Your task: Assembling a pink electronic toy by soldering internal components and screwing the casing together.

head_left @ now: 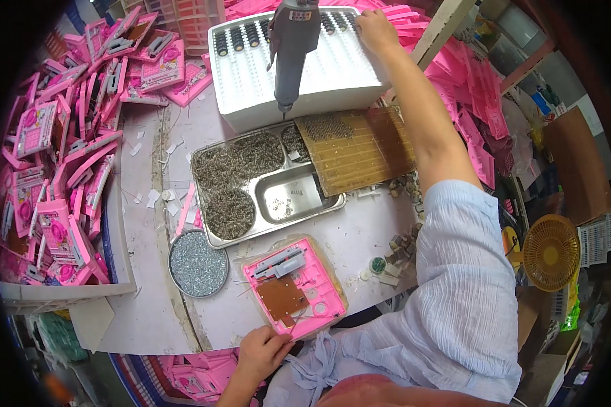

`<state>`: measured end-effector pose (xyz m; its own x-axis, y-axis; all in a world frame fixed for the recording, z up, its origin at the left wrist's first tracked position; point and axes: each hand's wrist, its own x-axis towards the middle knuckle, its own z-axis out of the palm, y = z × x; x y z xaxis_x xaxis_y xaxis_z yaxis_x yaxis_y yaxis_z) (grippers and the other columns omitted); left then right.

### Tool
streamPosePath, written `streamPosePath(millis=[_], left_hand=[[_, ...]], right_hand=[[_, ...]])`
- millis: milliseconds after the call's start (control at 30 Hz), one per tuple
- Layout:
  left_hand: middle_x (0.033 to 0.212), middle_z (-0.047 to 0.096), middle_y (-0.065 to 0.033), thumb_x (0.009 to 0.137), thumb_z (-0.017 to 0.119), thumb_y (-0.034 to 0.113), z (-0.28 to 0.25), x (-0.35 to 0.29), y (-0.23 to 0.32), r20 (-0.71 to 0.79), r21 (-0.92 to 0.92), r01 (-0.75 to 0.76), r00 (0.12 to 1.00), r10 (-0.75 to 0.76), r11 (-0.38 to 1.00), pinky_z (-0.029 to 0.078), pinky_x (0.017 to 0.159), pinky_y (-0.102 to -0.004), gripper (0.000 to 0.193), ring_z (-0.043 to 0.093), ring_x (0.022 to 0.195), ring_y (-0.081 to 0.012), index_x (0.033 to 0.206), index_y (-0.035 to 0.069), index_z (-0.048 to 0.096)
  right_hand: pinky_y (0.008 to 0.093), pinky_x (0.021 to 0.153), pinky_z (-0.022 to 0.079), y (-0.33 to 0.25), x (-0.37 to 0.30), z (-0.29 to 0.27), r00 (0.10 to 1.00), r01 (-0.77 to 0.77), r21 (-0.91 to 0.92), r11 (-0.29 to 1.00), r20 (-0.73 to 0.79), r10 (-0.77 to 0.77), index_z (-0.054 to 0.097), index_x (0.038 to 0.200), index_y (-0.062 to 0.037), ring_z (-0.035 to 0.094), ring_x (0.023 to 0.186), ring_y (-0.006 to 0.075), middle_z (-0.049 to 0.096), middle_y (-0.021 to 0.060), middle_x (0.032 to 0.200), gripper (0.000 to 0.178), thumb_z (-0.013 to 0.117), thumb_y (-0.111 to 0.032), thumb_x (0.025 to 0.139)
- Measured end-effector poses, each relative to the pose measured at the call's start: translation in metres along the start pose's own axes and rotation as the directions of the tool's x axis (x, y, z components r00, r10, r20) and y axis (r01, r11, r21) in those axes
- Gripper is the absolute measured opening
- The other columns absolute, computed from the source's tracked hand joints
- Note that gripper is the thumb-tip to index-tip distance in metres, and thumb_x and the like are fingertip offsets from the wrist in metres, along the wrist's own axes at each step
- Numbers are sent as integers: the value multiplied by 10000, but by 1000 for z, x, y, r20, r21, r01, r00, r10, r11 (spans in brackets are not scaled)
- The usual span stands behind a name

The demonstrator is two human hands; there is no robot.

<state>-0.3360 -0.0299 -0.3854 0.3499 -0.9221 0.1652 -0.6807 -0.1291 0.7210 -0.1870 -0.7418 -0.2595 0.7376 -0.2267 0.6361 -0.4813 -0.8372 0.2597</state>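
A pink plastic toy casing (327, 290) lies open in front of me, with a brown circuit board (282, 298), a grey part (283, 263) and thin wires inside. My left hand (261, 354) pinches its near left edge, beside the wires. At the far right corner of a white foam tray (305, 105), my right hand (378, 32) reaches down with fingers drawn together. Whatever sits between those fingertips is too small to make out. Small black round parts (252, 35) stand in rows along the tray's far side. A grey electric screwdriver (295, 57) hangs upright over the tray's near edge.
A metal compartment tray (271, 234) holds many small screws, partly covered by a brown board (353, 152). Left of the casing stands a round dish (198, 264) of silvery bits. Pink casings pile up in a left bin (68, 288) and at the right (465, 88).
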Motion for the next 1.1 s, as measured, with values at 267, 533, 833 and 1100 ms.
streamPosePath(millis=[267, 533, 833, 1100], left_hand=[[791, 579, -75, 770, 829, 155, 4, 18, 2, 18, -9, -70, 997, 71, 997, 477, 585, -412, 216, 608, 683, -290, 928, 110, 690], [785, 564, -109, 782, 813, 148, 2, -4, 1, -6, 62, 30, 1000, -30, 998, 477, 594, -435, 189, 603, 709, -327, 900, 79, 683], [764, 541, -80, 764, 823, 106, 3, 6, 5, -33, -16, 8, 999, -9, 1000, 474, 571, -397, 201, 591, 665, -275, 911, 75, 690], [763, 540, -76, 771, 816, 106, 4, 3, 4, -60, -15, 3, 998, -4, 1000, 473, 572, -394, 192, 589, 670, -269, 914, 74, 693]], right_hand=[[248, 680, 528, 93, 25, 9, 946, -71, 983, 170, 12, 325, 717, 1009, -30, 688, 821, 156, 732, 110, 925, 136, 602, -64, 944], [372, 909, 530, -142, -245, -241, 969, -244, 966, 84, 240, 58, 697, 1041, 75, 660, 994, 227, 711, 114, 1069, 186, 684, 46, 857], [398, 883, 494, -253, -364, -269, 847, 35, 946, 323, 143, -511, 717, 972, -112, 583, 993, 299, 691, 10, 982, 239, 809, -94, 753], [435, 920, 462, -256, -358, -261, 807, 169, 936, 310, 49, -588, 692, 951, -133, 564, 1071, 289, 663, 4, 1061, 275, 824, -164, 712]])
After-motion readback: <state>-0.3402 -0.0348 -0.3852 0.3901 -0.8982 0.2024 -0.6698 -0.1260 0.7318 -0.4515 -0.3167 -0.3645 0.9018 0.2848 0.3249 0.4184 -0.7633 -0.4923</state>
